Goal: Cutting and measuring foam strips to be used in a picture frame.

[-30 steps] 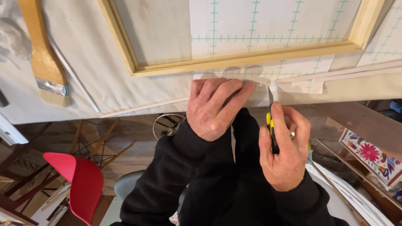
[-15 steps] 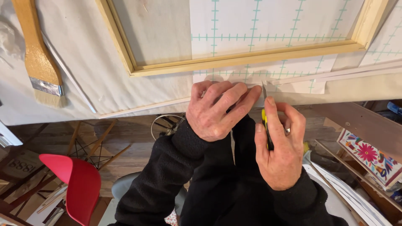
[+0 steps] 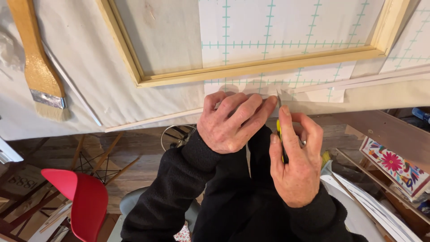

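Head view: wide wooden-handled brush (image 3: pixel 39 67) lay far left. Left hand (image 3: pixel 233 122) pressed flat, holding nothing, on cream canvas (image 3: pixel 148 101) below wooden stretcher frame (image 3: pixel 251 69). Right hand (image 3: pixel 296 159) gripped yellow-black utility knife (image 3: pixel 281 134), blade beside left fingertips (image 3: pixel 268 104); slip risked cutting them.

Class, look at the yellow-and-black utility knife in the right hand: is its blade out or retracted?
Out. A thin grey blade sticks out beyond the yellow-and-black utility knife in the right hand, its tip on the gridded paper.
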